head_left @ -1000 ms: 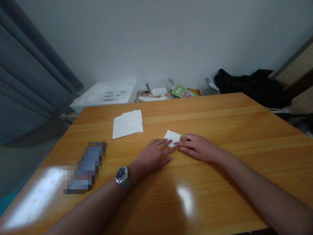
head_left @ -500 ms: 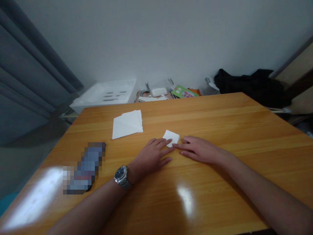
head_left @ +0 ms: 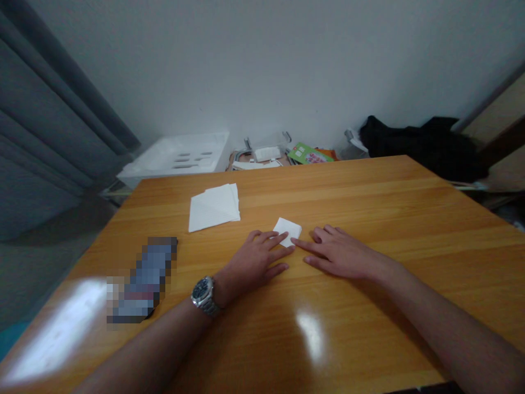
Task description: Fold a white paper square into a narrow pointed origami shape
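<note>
A small, four-cornered piece of white paper [head_left: 289, 226] lies flat near the middle of the glossy, orange-brown wooden table [head_left: 369, 202], its compact outline suggesting that folding is well advanced. The left hand [head_left: 254, 262], wearing a round-faced silver metal watch [head_left: 203, 293], is palm down with fingers loosely spread, its fingertips resting on the paper's near left part and gripping nothing. The right hand [head_left: 342, 256] is partly open, index finger extended to the near edge, thumb apart, other fingers loosely bent; it too grips nothing. With fingers at the piece, the pressing seems unfinished; the paper is too small in view to tell how many layers it has or how sharp its creases are. Farther back and to the left, larger overlapping sheets of white paper [head_left: 215, 207] lie flat, apart from both hands and seemingly unworked.
</note>
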